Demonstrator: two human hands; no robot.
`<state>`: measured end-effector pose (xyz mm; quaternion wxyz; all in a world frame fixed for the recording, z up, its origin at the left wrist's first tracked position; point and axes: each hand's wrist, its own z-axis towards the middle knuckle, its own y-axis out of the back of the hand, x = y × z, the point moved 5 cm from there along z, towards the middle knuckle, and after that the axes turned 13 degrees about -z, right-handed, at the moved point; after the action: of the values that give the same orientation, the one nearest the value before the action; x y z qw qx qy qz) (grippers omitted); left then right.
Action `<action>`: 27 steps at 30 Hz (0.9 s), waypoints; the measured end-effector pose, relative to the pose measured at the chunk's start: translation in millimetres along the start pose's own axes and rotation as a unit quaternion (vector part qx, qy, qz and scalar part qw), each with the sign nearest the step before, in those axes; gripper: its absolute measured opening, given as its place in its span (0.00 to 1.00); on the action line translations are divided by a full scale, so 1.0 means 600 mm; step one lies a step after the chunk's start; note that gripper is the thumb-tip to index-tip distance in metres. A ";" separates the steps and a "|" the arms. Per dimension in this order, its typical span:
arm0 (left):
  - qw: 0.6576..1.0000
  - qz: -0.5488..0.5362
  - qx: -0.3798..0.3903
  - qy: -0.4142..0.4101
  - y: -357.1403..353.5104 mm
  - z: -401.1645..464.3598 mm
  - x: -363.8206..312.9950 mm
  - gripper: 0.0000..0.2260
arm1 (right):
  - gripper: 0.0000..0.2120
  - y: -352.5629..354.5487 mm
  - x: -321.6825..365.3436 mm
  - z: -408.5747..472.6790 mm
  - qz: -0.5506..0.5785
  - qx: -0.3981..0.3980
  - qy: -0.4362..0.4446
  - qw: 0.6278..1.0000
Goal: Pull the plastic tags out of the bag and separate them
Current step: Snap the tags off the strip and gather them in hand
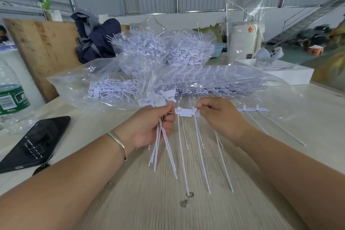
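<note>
Clear bag (78,87) on tabletop (168,201) holds white tags; left hand (151,127) grips separated bundle (162,147); right hand (218,115) pinches joined strip (183,112).

Soft, even daylight fills the scene, and shadows on the bench (149,201) are weak. The clear bags (112,80) show white glare (mostly on the folds). Edges bend from the wide lens; the far background is blurred.

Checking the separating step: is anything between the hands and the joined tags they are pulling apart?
Nothing visible. The left hand holds a bunch of tags, and the right hand pinches the joined strip stretched between both hands, above bare table.
</note>
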<state>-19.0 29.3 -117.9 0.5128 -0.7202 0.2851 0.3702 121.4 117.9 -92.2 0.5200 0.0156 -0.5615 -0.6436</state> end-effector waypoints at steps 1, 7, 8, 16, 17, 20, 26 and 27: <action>1.000 0.018 0.008 -0.001 0.000 0.000 0.000 0.11 | 0.10 0.000 0.001 -0.001 0.004 -0.001 -0.002 1.000; 0.994 0.110 0.002 -0.011 0.006 0.003 -0.003 0.15 | 0.07 0.006 0.011 -0.004 0.051 -0.031 0.028 0.998; 0.995 0.098 -0.001 -0.008 0.007 0.004 -0.003 0.14 | 0.06 0.006 0.012 -0.004 0.051 -0.032 0.035 0.998; 1.000 -0.021 0.011 0.007 0.017 0.005 -0.009 0.09 | 0.12 0.001 -0.017 0.005 -0.011 0.004 -0.018 1.000; 0.999 -0.020 0.024 0.006 0.014 0.003 -0.009 0.08 | 0.13 -0.001 -0.019 0.004 0.000 0.022 -0.028 0.999; 0.998 -0.019 0.063 0.009 0.005 -0.002 -0.008 0.09 | 0.11 -0.005 -0.009 -0.003 0.125 0.076 -0.042 0.988; 0.989 -0.002 0.145 0.025 -0.017 -0.014 0.006 0.10 | 0.12 -0.016 0.017 -0.016 0.244 0.163 0.002 0.956; 0.988 0.004 0.155 0.025 -0.022 -0.015 0.006 0.10 | 0.16 -0.021 0.019 -0.018 0.255 0.177 -0.001 0.950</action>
<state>-4.2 24.6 -112.0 0.6093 -0.6402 0.3544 0.3054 114.2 100.2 -99.0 0.6554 -0.0369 -0.6520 -0.3794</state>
